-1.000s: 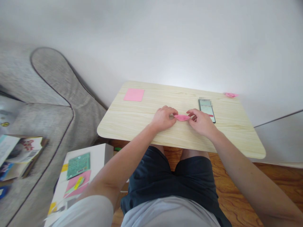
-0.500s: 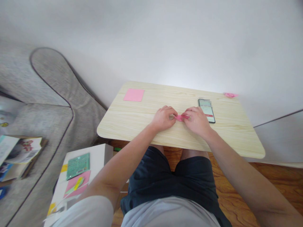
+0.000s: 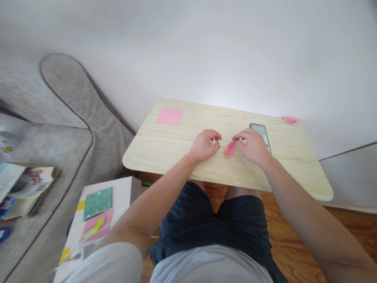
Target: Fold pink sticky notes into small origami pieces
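One folded pink paper (image 3: 230, 149) is pinched in the right hand (image 3: 253, 145); the left hand (image 3: 204, 146) curls half-open, empty

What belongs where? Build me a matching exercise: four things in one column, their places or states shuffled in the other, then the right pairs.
Things
1. Folded pink piece
2. Phone
3. Flat pink square
4. Green rectangular item

Places or states
A. Partly hidden behind the right grip
B. On the white surface, lower left in view
C. Pinched in the right grip
D. Near the table's far left corner

Pairs: 1-C, 2-A, 3-D, 4-B
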### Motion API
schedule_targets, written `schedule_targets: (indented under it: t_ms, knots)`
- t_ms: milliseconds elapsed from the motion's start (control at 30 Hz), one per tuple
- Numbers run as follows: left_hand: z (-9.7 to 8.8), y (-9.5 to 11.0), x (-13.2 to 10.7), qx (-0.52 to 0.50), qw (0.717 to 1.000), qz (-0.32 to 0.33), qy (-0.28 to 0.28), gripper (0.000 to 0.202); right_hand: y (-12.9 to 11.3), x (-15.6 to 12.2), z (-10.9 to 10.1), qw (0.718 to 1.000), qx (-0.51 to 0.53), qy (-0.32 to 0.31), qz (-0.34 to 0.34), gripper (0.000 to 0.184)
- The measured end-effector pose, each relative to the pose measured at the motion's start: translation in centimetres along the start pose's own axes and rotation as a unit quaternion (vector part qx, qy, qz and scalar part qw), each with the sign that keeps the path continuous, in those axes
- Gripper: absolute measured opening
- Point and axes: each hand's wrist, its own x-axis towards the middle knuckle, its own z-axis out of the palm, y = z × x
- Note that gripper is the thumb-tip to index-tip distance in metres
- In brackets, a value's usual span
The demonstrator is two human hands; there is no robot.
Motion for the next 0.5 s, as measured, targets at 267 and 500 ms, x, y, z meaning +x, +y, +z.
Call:
schedule_targets:
  t_ms: [267,500]
  knots:
    - [0.1,0.7,-0.3,0.045,0.996,0.027,-0.067,0.014,-1.9,-1.8,0.9,0.990,-0.079,-0.061,0.100,0.025]
    - [-0.1,0.8,-0.3,0.049,0.998,0.027,-0.029,0.025,-1.2,-0.9,1.2,0.991,-0.098,-0.089,0.034,0.030]
